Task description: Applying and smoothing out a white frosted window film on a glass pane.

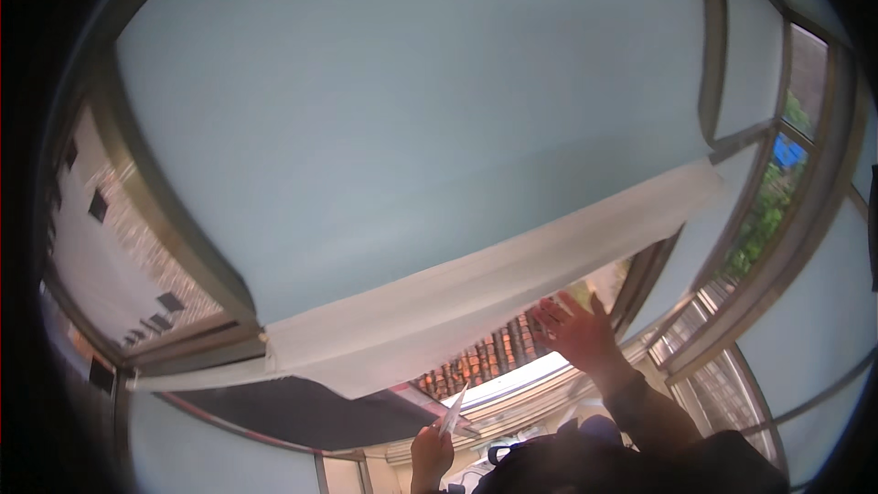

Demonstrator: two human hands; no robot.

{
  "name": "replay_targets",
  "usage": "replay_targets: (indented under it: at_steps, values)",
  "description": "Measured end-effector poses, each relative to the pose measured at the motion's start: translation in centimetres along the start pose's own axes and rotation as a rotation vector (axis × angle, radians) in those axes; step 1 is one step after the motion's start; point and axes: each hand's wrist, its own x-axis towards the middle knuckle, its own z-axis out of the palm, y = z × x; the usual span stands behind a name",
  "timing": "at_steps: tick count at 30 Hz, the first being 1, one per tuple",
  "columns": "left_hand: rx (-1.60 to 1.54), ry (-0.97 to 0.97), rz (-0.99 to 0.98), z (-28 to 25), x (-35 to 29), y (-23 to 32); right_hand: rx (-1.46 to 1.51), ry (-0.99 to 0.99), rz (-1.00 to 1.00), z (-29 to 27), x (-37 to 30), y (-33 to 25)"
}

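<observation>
A large pale blue sheet (439,110) spans the window frame in front of me. Along its lower side runs a loose white band (494,279), its bottom edge hanging unevenly and sagging at the left. My right hand (578,334) is raised with fingers spread, its fingertips at the band's lower edge; whether they touch it I cannot tell. Low in the middle, my left hand (430,453) is closed around a thin, pale, pointed piece (453,413) that sticks upward. Its exact kind is unclear.
Window frame bars stand at the left (174,192) and right (712,46). Below the band lie a dark panel (311,412) and a window sill (512,393). Orange roof tiles (485,357) show outside through the gap. Further panes with green leaves (764,220) behind them are at the right.
</observation>
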Motion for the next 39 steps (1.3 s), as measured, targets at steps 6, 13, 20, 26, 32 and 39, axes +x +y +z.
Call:
replay_targets:
  at_steps: [6, 13, 20, 26, 32, 39]
  values:
    - [0.051, -0.067, 0.062, 1.2, 0.1, -0.4, 1.296, 0.139, 0.324, -0.3, 0.9, 3.4]
    - [0.036, -0.138, 0.019, 1.3, 0.7, -1.5, 0.692, 0.489, 0.101, 3.2, 1.0, 5.8]
    - [0.295, -0.412, 0.081, 2.8, 0.9, -5.2, 1.134, 0.334, 0.204, 2.8, -1.0, 3.5]
    - [0.134, -0.226, 0.211, 2.9, 0.7, -5.7, 1.073, 0.347, 0.186, 3.1, 0.0, -0.2]
    - [0.126, -0.251, 0.168, 2.8, 0.9, -4.8, 1.43, 0.173, 0.136, 1.6, 1.0, -5.6]
    - [0.101, -0.289, 0.127, 2.8, 0.8, -3.9, 1.501, 0.274, 0.108, 1.5, 0.7, -4.3]
